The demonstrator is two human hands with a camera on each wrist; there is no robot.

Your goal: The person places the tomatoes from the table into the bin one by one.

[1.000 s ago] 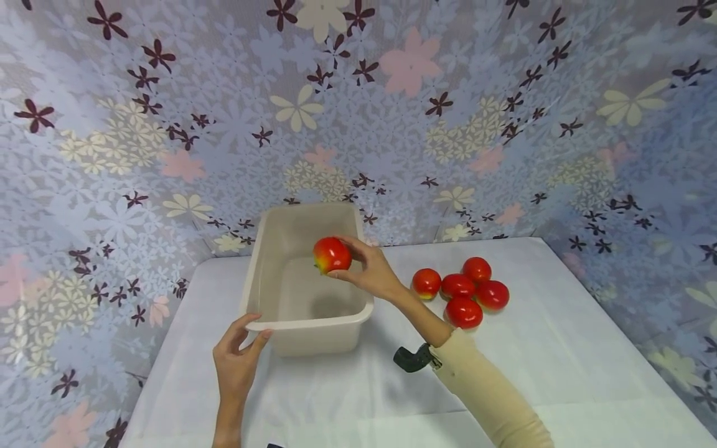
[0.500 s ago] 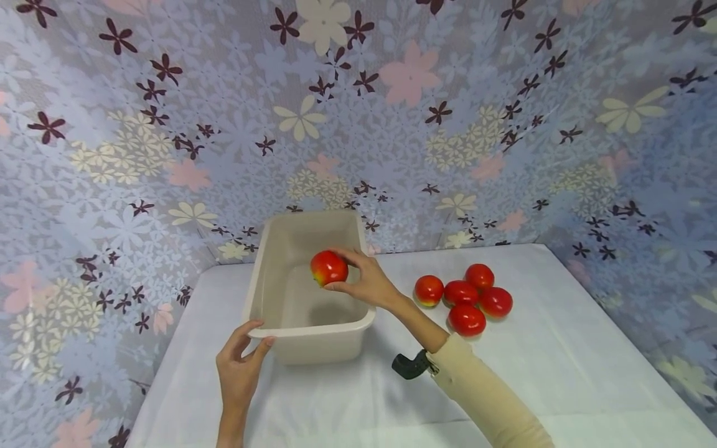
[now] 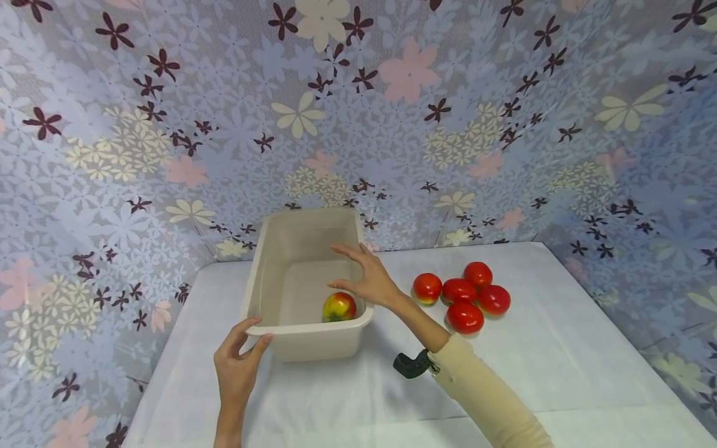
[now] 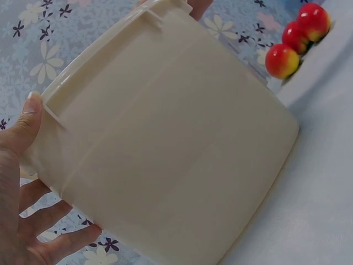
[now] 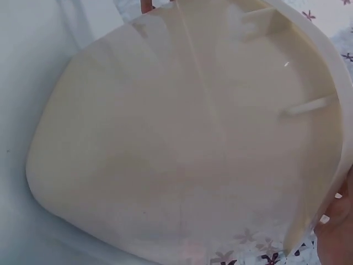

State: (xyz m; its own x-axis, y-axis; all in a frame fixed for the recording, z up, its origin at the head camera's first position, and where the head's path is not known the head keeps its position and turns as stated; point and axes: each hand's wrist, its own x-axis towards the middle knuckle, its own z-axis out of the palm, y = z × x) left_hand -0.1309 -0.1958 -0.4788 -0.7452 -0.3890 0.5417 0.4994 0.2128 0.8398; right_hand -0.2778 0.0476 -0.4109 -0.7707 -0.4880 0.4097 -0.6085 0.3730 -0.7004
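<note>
A beige plastic tub point(image 3: 305, 343) stands on the white cloth. My left hand point(image 3: 238, 361) grips its near left corner, thumb and fingers on either side of the rim; the left wrist view shows the thumb by the rim and the other fingers point(image 4: 71, 243) along the wall. One red and yellow apple point(image 3: 339, 306) lies inside, in the near right corner. Over the tub's right side is my right hand point(image 3: 372, 277), thumb and fingers spread apart with nothing between them. The right wrist view is mostly filled by the tub's outer wall point(image 5: 138, 138).
Several red apples point(image 3: 465, 317) lie grouped on the white tablecloth point(image 3: 560, 348), right of the tub. A dark curved piece point(image 3: 411, 364) sticks out from the right sleeve point(image 3: 487, 392). Flowered sheeting point(image 3: 358, 155) rises behind the table and along its sides.
The apple that my right hand held over the tub has been let go and now lies in its near right corner. The right fingers have spread. My left hand keeps its place at the rim.
</note>
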